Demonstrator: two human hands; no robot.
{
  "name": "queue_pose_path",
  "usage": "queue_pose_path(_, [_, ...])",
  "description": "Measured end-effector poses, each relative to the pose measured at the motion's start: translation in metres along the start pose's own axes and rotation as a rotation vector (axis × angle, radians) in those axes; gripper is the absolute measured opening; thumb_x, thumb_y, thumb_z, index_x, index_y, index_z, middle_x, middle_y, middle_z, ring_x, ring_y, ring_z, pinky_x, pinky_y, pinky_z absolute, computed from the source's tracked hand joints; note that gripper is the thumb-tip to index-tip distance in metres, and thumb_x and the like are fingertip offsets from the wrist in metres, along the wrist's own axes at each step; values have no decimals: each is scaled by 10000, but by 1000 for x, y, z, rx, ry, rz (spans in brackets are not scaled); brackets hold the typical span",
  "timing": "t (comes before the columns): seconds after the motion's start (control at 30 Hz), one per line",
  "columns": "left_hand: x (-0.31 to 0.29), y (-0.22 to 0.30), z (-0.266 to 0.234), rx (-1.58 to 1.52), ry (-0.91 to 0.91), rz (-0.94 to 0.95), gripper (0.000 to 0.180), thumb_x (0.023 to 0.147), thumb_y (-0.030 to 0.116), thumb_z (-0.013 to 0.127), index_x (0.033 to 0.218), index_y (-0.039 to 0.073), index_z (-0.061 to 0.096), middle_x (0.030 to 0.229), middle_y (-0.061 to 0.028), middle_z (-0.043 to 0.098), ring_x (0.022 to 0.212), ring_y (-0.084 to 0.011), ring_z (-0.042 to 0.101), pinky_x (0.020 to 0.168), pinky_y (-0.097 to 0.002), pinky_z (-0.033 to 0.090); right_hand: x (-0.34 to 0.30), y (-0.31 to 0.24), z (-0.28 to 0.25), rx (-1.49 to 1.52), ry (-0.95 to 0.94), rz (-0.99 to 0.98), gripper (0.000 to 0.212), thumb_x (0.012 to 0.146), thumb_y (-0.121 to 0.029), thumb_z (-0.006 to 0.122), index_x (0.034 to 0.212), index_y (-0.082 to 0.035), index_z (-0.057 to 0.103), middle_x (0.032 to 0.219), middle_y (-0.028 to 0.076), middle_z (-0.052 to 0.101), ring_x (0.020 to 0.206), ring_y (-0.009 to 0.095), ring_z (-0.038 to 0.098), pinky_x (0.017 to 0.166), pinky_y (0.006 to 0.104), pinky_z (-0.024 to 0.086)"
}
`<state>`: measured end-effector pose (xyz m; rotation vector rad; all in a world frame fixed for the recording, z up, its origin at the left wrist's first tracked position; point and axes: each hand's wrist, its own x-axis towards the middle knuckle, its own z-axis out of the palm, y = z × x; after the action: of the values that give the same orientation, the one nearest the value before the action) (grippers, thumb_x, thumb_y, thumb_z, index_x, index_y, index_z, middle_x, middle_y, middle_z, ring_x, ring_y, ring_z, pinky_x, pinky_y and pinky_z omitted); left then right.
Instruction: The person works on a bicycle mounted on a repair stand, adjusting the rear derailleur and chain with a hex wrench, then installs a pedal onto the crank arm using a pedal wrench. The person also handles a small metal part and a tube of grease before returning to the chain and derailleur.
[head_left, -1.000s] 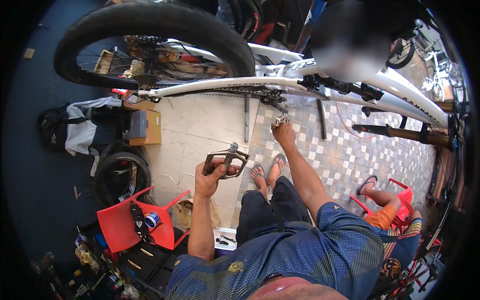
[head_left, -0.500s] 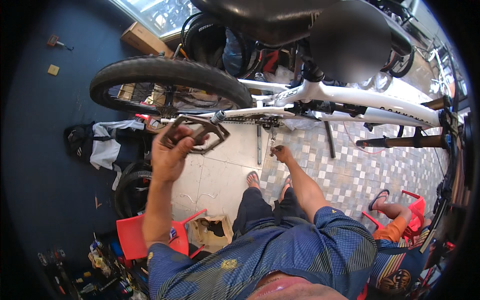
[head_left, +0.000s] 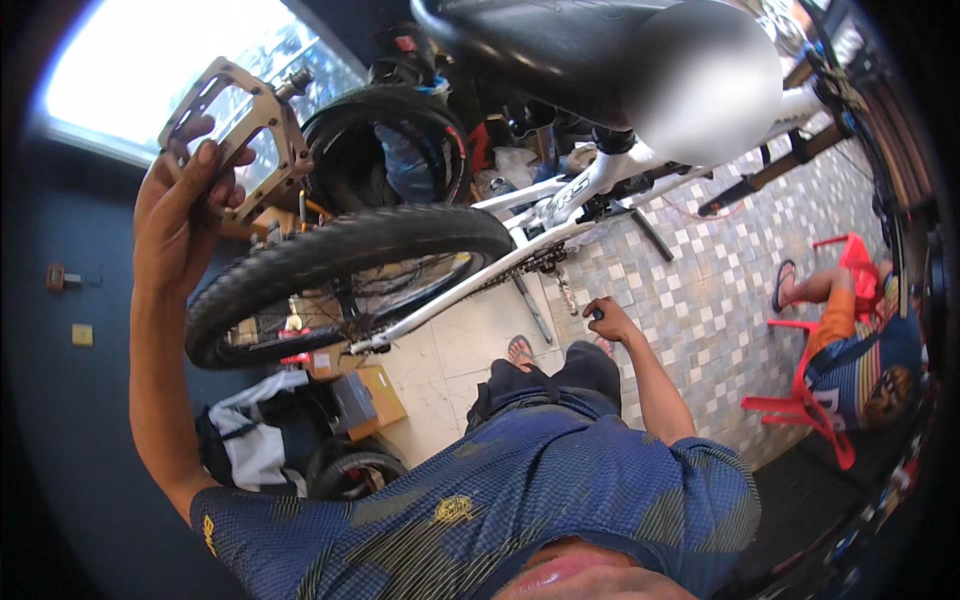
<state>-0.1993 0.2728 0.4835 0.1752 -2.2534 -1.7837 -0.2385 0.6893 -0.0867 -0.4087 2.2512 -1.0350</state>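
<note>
Holding a metal platform pedal [head_left: 245, 128] aloft in the upper left of the frame, the left hand [head_left: 185, 205] is grasping it firmly: the thumb is pressing against the near face of the middle bar, and the fingers are curling into the cut-outs of the cage. The pedal is standing tilted before the bright window [head_left: 110, 60], and its short spindle [head_left: 294, 83] is pointing toward the upper right, clear of the palm.

By its look, this pedal is promising to be stiff and solid, fairly weighty for its size and hardly fragile. The cage edges are probably giving good bite, while the spindle could be slippery if grease is coating it. The middle bar, where the thumb is resting, is seeming the best hold, since it is leaving the spindle free.

Near the centre of the frame, the right hand [head_left: 615, 320] is hovering just beside the lower end of a silver crank arm [head_left: 567, 295]. Its fingers are bending inward, and something small and dark is showing there; whether they are clasping it, I am not managing to tell. Behind, the white bicycle [head_left: 590, 200] is stretching toward the upper right, its rear tyre [head_left: 350, 232] lying left of centre.
</note>
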Motion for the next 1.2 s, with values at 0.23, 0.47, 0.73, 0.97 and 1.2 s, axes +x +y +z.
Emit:
queue_pose_path(0.23, [139,-65,-11,76,-364,-178,308,959,181,661,1204,28,553,901,-46,617,764,-93,585,655,-242,462,-39,17,24,111,467,119,381,778,-16,677,1145,-95,610,1140,213,506,1044,376,564,916,412,482])
queue_pose_path(0.47, [227,-157,27,377,-557,-288,215,924,140,673,1102,44,600,879,-27,634,696,-99,621,579,-232,454,-126,5,-17,224,749,313,308,884,-278,727,1028,-20,637,864,150,655,824,301,639,753,373,512])
queue_pose_path(0.73, [307,-240,99,503,-858,-329,228,903,149,710,1088,40,632,886,-29,667,690,-94,637,548,-226,443,-156,-54,59,729,1019,480,293,947,-281,688,1053,-12,635,785,36,632,677,119,626,561,279,545])
queue_pose_path(0.97, [322,-303,141,477,-1023,-359,240,884,157,743,1076,37,660,891,-31,696,686,-90,651,521,-222,433,-125,-98,96,938,1043,415,337,960,-321,671,1072,-10,608,858,72,647,700,156,658,596,294,586])
queue_pose_path(1.2, [293,-346,126,421,-1050,-435,252,866,165,776,1063,34,689,897,-33,726,681,-85,665,494,-217,424,-83,-149,78,1043,940,238,356,976,-321,649,1074,14,580,927,88,655,743,177,684,632,309,599])
